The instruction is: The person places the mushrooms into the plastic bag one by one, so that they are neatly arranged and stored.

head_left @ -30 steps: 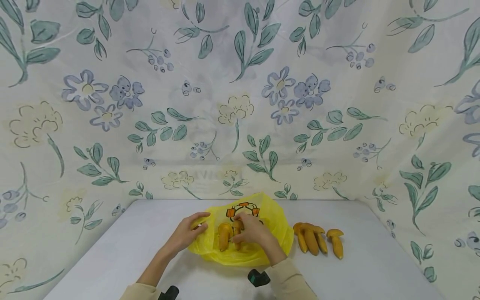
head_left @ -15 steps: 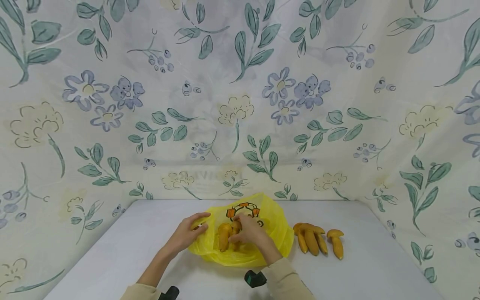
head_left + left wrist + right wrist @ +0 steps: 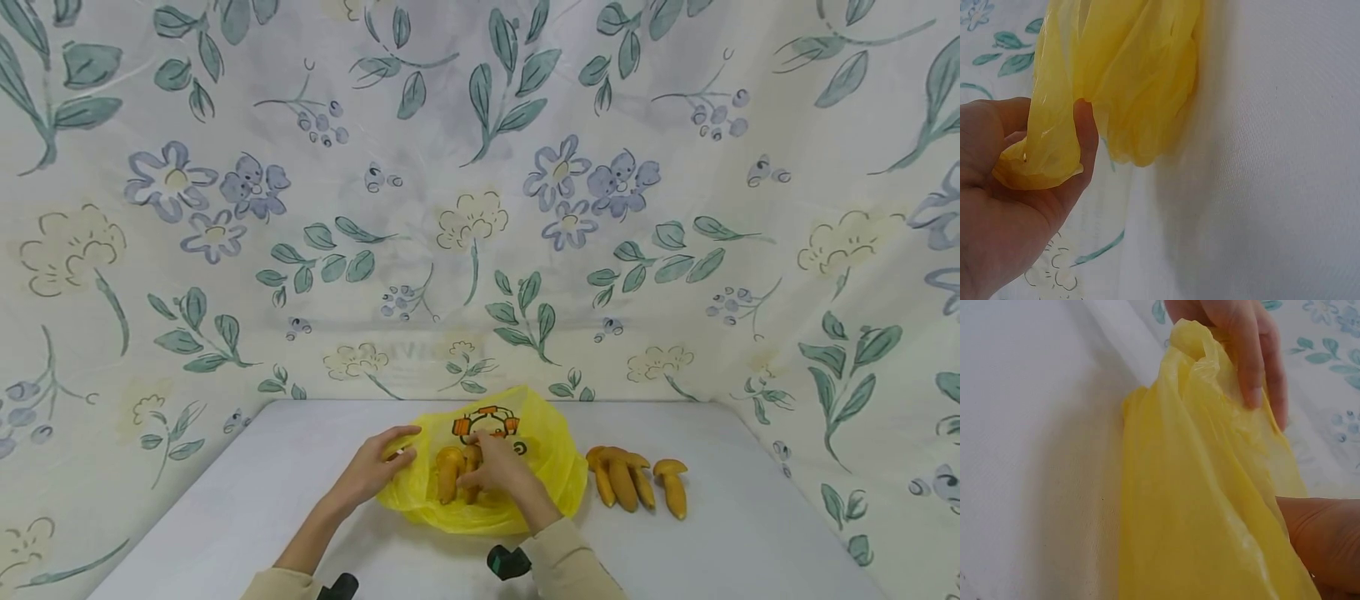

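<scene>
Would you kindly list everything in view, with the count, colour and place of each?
Bag: one, yellow, on the table
Bag's print: one, orange and black, near its top edge
Mushrooms in the bag: two visible, orange-brown, between the hands
Mushroom cluster: three visible, orange-brown, right of the bag
Lone mushroom: one, orange-brown, right of the cluster
Table: one, white, underneath
Floral sheet: one, pale with green and blue, behind
Wrist devices: two, dark, near the cuffs
Sleeves: two, beige, bottom
Left hand: one, bare, holding the bag's left edge
Right hand: one, bare, gripping a bagged mushroom
</scene>
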The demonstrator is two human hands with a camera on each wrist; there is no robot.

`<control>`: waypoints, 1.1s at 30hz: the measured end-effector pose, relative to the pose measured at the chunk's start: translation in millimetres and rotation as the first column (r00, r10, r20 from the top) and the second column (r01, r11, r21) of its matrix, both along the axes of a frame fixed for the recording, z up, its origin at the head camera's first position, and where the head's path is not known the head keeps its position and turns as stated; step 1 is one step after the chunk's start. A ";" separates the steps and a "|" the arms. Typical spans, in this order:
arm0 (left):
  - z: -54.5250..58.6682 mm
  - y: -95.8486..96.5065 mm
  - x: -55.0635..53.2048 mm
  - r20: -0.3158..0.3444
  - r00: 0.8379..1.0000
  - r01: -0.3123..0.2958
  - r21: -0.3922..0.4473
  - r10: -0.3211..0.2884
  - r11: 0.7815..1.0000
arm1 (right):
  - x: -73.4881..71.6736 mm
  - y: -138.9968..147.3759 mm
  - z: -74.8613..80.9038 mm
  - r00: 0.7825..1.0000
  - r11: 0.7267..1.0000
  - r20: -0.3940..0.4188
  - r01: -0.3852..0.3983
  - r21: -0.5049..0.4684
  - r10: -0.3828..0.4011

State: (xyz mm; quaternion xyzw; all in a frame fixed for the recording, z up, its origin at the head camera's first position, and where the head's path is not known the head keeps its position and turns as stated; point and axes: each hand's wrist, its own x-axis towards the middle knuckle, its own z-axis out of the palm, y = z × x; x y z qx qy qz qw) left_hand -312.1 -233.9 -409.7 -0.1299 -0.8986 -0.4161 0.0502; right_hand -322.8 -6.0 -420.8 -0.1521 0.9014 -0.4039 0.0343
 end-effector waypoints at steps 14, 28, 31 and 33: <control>-1.1 0.9 1.8 0.004 1.000 -0.015 -0.002 0.015 1.000 | 3.7 0.2 -0.4 1.000 1.000 -0.007 0.013 0.012 -0.013; 0.8 0.0 1.0 0.012 1.000 -0.009 0.007 0.009 1.000 | 6.2 6.1 5.2 0.999 0.999 -0.014 0.034 0.027 -0.034; 0.8 0.2 1.7 0.018 1.000 -0.015 0.005 0.015 1.000 | 8.0 7.8 6.6 0.999 0.998 -0.025 0.034 0.045 -0.033; 1.0 0.5 2.2 0.022 1.000 -0.017 0.006 0.017 1.000 | 9.2 9.2 7.9 0.999 0.998 -0.033 0.029 0.048 -0.028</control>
